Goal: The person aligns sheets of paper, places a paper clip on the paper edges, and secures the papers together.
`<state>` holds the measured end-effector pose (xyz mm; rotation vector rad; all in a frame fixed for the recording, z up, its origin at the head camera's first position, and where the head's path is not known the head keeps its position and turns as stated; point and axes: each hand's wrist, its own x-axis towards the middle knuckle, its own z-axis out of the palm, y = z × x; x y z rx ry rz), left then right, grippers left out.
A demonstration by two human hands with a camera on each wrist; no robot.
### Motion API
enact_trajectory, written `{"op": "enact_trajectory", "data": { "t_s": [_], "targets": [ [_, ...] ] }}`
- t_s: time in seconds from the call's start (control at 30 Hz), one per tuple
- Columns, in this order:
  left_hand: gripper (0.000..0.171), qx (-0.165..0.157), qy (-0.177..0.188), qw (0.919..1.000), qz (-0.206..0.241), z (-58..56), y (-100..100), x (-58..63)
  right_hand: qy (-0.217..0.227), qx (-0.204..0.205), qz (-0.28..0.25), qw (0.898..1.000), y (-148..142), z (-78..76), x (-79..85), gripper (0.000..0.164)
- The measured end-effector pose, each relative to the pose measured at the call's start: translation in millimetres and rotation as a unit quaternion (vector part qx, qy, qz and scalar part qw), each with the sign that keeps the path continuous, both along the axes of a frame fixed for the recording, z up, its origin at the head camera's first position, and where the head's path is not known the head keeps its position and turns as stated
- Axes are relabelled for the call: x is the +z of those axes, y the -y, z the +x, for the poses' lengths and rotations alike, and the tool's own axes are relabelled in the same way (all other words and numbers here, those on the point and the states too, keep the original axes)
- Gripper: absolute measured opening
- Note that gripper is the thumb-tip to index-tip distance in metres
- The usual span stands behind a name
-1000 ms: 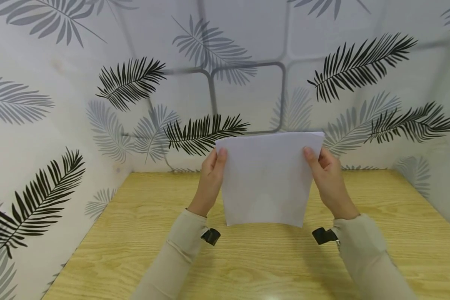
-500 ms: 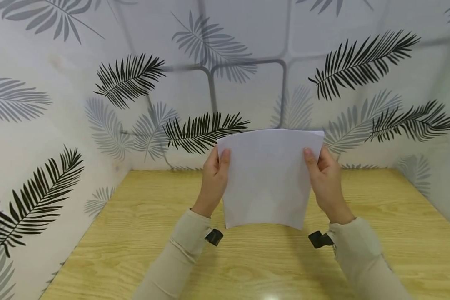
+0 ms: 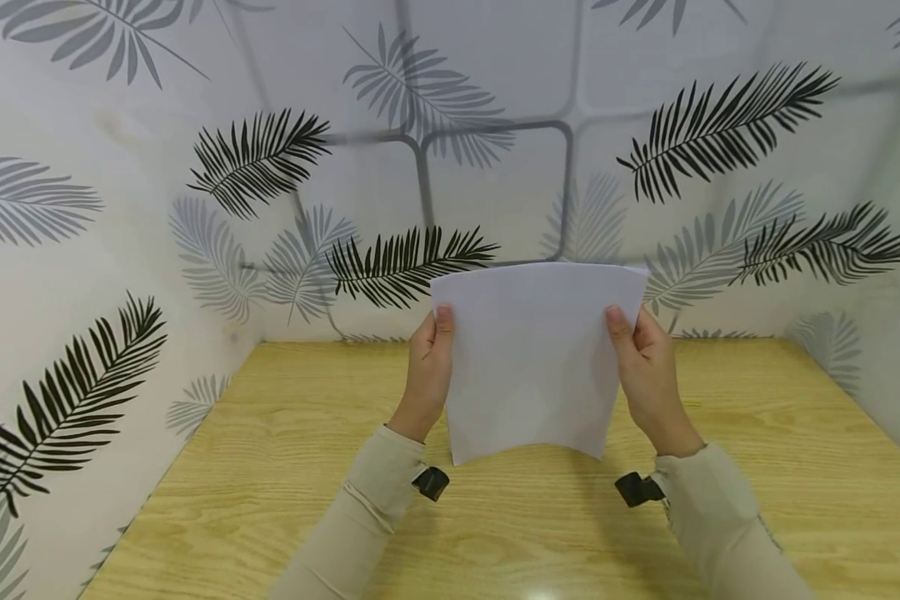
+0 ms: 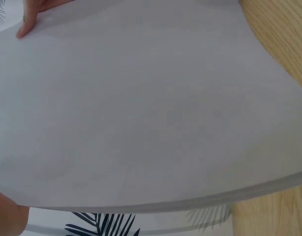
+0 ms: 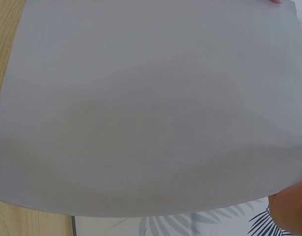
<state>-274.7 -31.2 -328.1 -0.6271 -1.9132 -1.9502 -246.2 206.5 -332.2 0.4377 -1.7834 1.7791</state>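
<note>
A white sheaf of paper (image 3: 532, 367) is held up over the table, its broad side facing the head camera. My left hand (image 3: 429, 367) pinches its left edge near the top, thumb on the near face. On the opposite edge my right hand (image 3: 647, 367) grips it the same way, fingers behind and mostly hidden. The top and bottom edges bow gently upward in the middle. In the left wrist view the paper (image 4: 141, 108) fills most of the picture, and its lower edge looks thick, like several sheets stacked. The right wrist view shows the paper (image 5: 151, 108) bare and unmarked.
A wood-grain table (image 3: 285, 467) spreads beneath both arms. Behind it rises a pale wall covering (image 3: 487, 200) with black and grey leaf prints, and similar coverings flank both sides. Black wrist cameras (image 3: 431, 482) sit at the cuffs of the light sleeves.
Both hands have shifted slightly lower and toward me along the paper's edges, still holding it. The paper bows more than a second ago, with its bottom corners a little lower.
</note>
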Motion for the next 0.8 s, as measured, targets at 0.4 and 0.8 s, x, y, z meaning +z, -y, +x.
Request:
{"op": "enact_trajectory", "data": {
  "t_s": [0.4, 0.8],
  "targets": [
    [0.049, 0.032, -0.019, 0.9993, -0.002, 1.9, -1, 8.0, 0.005, -0.046, 0.007, 0.999, 7, 0.8, 8.1, 0.027],
    [0.046, 0.038, 0.093, 0.9947, -0.02, 4.9, 4, 22.6, 0.048, -0.086, 0.06, 0.993, 10, 8.4, 23.8, 0.037]
  ]
}}
